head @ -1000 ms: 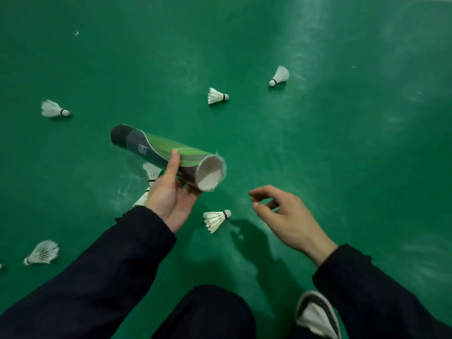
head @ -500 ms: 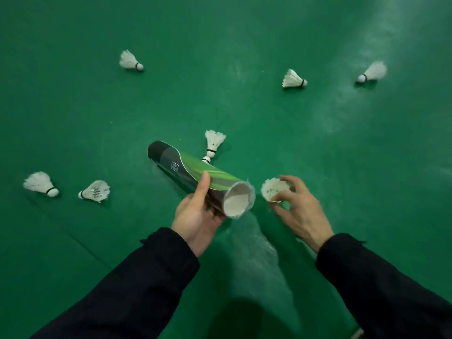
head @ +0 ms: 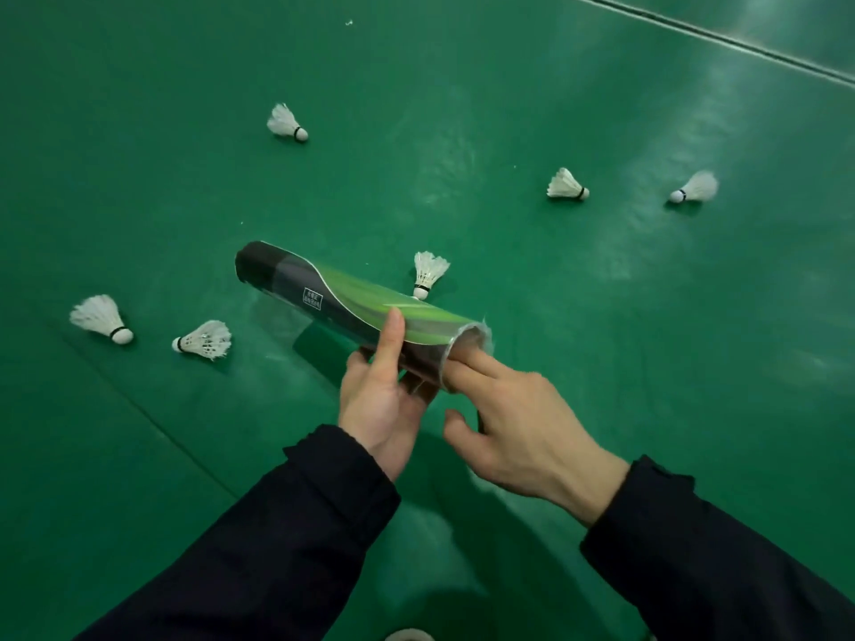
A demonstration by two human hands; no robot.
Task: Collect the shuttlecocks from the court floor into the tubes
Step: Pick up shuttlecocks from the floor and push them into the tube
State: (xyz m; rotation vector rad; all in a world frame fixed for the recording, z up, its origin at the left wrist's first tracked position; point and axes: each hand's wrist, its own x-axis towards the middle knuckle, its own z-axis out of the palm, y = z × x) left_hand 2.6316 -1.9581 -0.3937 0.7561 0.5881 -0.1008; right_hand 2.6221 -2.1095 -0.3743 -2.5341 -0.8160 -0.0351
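My left hand (head: 384, 404) grips a green and black shuttlecock tube (head: 342, 296) near its open end, thumb on top, holding it level above the court floor. The straight fingers of my right hand (head: 523, 427) reach into the tube's mouth. A sliver of white feathers (head: 485, 333) shows at the rim; the rest of that shuttlecock is hidden inside. Several white shuttlecocks lie on the floor: one just behind the tube (head: 430, 272), two at the left (head: 102, 319) (head: 203, 340), one far back (head: 287, 124), two at the right (head: 566, 185) (head: 694, 188).
The green court floor (head: 601, 316) spreads all around. A dark court line (head: 721, 37) crosses the top right corner, and a floor seam (head: 152, 423) runs diagonally at the left. A white shoe tip (head: 409, 635) shows at the bottom edge.
My right hand picked a shuttlecock off the floor, brought it to the tube's mouth, and now its fingers are pushed into the opening. The left hand kept hold of the tube.
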